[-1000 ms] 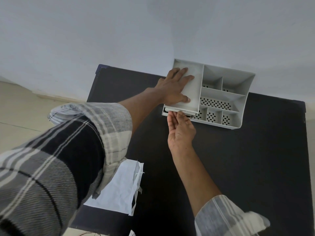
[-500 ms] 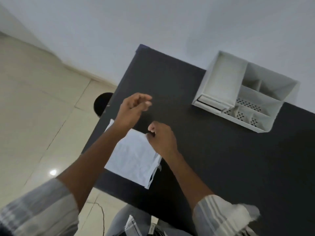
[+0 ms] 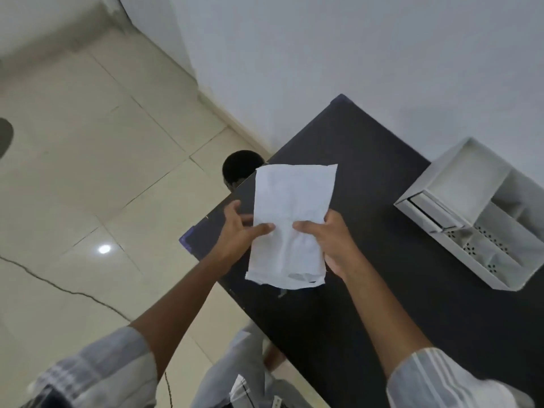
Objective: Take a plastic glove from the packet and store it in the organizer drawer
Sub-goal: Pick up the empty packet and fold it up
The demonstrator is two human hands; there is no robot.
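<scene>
A flat white packet (image 3: 291, 213) is held up above the left part of the black table (image 3: 382, 284). My left hand (image 3: 240, 234) pinches its left edge and my right hand (image 3: 329, 242) grips its right edge, thumbs on the front. The packet's lower end hangs open towards me. No single glove can be told apart from it. The white organizer (image 3: 482, 219) stands at the table's far right by the wall, its drawer front (image 3: 429, 213) facing left and only slightly out.
The table's left edge and near corner lie just under the packet, with tiled floor beyond. A round black object (image 3: 241, 167) sits on the floor by the far left edge. A white wall runs behind the table.
Both hands left the organizer, came back to the packet lying near the table's left edge, and lifted it. The view has swung left, so the organizer now sits at the right.
</scene>
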